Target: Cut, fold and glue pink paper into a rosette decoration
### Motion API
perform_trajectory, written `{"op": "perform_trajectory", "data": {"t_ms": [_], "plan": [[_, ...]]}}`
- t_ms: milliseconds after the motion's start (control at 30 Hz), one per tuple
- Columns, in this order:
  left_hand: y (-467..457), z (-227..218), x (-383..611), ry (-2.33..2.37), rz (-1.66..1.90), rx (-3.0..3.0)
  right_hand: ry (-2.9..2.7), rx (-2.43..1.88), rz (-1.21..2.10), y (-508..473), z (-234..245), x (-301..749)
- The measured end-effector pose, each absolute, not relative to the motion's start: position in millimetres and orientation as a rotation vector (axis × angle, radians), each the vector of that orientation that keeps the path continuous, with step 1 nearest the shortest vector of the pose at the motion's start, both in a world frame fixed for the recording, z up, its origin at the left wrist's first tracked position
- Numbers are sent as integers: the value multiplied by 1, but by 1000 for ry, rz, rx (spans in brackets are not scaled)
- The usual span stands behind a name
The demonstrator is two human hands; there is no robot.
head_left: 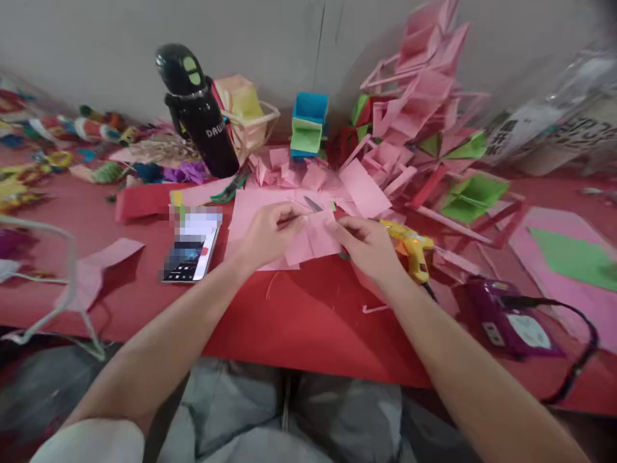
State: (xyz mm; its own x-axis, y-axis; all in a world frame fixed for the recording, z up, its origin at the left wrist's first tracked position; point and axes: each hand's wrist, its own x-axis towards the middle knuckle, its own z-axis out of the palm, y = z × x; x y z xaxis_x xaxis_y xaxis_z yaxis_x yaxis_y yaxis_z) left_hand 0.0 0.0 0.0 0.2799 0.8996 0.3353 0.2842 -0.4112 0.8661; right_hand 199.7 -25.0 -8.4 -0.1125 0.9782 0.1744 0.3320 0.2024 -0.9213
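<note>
My left hand (267,233) rests on the red table (299,321) with its fingers closed on a piece of pink paper (315,236). A thin metal tool, perhaps scissors (312,204), pokes out beyond its fingertips. My right hand (369,247) is curled on the right edge of the same pink paper. Just right of that hand lies a yellow glue gun (412,247). More loose pink squares (299,173) lie scattered behind both hands.
A phone (193,247) lies left of my hands. A black bottle (197,112), a paper basket (248,116), a blue-green paper box (308,125) and a tall pink paper structure (424,83) stand at the back. A purple device (506,318) with a cable sits at right.
</note>
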Motion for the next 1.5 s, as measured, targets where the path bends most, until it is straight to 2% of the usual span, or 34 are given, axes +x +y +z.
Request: {"op": "perform_trajectory", "data": {"t_ms": [333,467,767,1033,1200,1333,1500], "plan": [[-5,5,2,1143,1134,1866,-1566,-1246,933,-26,-5,201],[-3,5,0,1150,1111,1851,-1628,-1261,817,-25,-4,203],[-5,6,-2,950,800,1887,-1927,-1166,909,-25,-1,207],[-7,4,-1,997,951,1859,-1905,-1137,974,-27,0,201],[-6,6,-2,895,804,1876,-1968,-1122,951,-28,1,203],[-8,7,-1,980,857,1976,-1891,-1170,1024,-26,0,205],[-6,7,-4,1013,870,1981,-1947,-1178,870,-26,-1,206]]}}
